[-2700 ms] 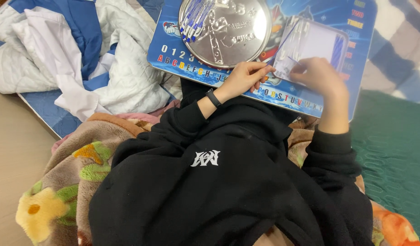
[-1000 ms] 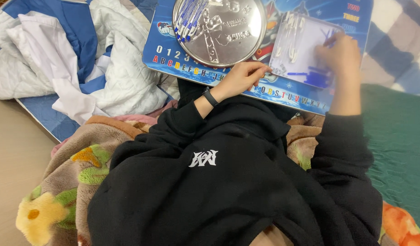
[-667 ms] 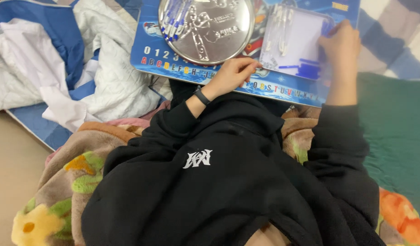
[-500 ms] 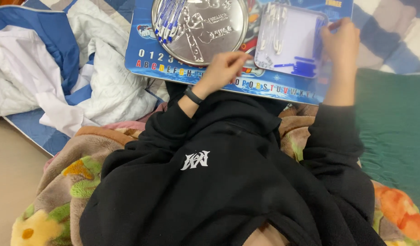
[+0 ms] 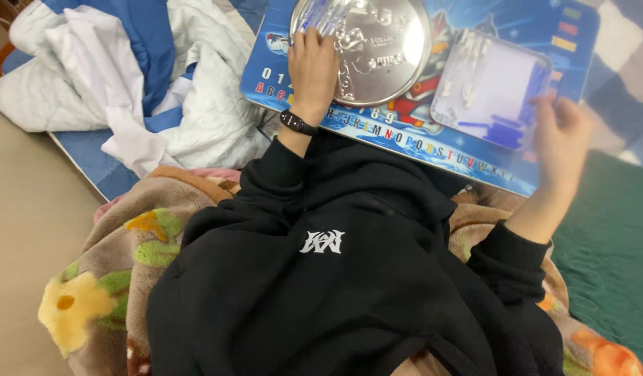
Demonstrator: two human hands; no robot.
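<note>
moved since half a second ago: left hand (image 5: 313, 64), up off the lettered near edge of the glossy blue cartoon-printed lap board (image 5: 405, 132) and onto the round embossed silver metal tray (image 5: 377, 45). now laid flat on the tray's near-left rim, fingers together and stretched out, gripping nothing, fingertips just beside the bundle of clear blue-tipped plastic pens (image 5: 321, 14) at the tray's far-left rim. slim black band on that wrist (image 5: 298, 123). right hand (image 5: 562, 139) pulled back to the board's right edge, blurred, fingers loosely curled near the right side of the shallow translucent rectangular plastic tray (image 5: 492, 90); whether touching or pinching anything, cannot tell. small blue pieces in that tray's near corner. soft fleece flower-print blanket (image 5: 119, 278) under the lap; crumpled white and blue cloth (image 5: 126, 76) beyond the board's left edge.
</note>
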